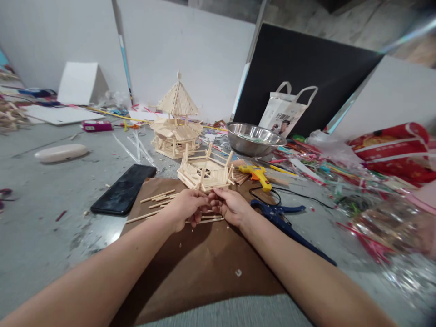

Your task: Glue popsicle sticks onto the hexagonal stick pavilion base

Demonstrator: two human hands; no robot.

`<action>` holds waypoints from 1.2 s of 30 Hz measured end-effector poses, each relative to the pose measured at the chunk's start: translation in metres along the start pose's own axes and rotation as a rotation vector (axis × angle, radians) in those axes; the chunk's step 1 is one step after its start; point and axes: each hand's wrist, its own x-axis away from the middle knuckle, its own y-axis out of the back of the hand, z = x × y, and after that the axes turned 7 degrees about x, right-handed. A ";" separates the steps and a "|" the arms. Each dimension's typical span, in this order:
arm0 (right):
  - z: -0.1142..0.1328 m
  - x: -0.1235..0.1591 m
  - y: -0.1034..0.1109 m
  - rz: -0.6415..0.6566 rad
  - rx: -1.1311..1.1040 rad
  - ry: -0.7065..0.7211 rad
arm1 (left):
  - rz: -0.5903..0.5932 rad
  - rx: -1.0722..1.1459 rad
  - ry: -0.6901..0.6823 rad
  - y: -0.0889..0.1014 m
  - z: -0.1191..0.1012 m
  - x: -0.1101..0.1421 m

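Observation:
My left hand (192,205) and my right hand (229,205) meet over the brown sheet (190,277), fingertips curled together and almost touching. Both are closed in a pinch; whatever sits between the fingers is too small or hidden to make out. Just beyond them stands a low many-sided frame of thin wooden sticks (211,170), with short posts rising from its corners. Its near edge is close to my fingertips. Loose wooden sticks (160,197) lie beside and under my left hand, and some show below both hands.
Behind stands a tiered stick pavilion (177,122). A yellow glue gun (257,175) and blue cutter (289,227) lie right, near a metal bowl (255,138). Left are a black phone (124,190), clear glue sticks (138,147) and a white case (61,153). Scraps cover the right.

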 end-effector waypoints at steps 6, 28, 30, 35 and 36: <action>0.001 -0.001 -0.002 -0.020 -0.032 0.002 | 0.004 0.022 -0.002 -0.001 -0.002 -0.001; 0.000 0.001 -0.005 -0.038 -0.057 0.044 | 0.026 0.029 0.001 0.000 -0.002 0.003; 0.000 0.001 -0.005 -0.037 -0.059 0.043 | 0.021 0.024 0.003 -0.001 -0.003 0.003; 0.001 0.001 -0.005 -0.035 -0.065 0.041 | 0.017 0.006 0.016 -0.002 -0.003 0.002; 0.001 0.001 -0.005 -0.036 -0.062 0.039 | 0.017 -0.003 0.014 -0.002 -0.003 0.002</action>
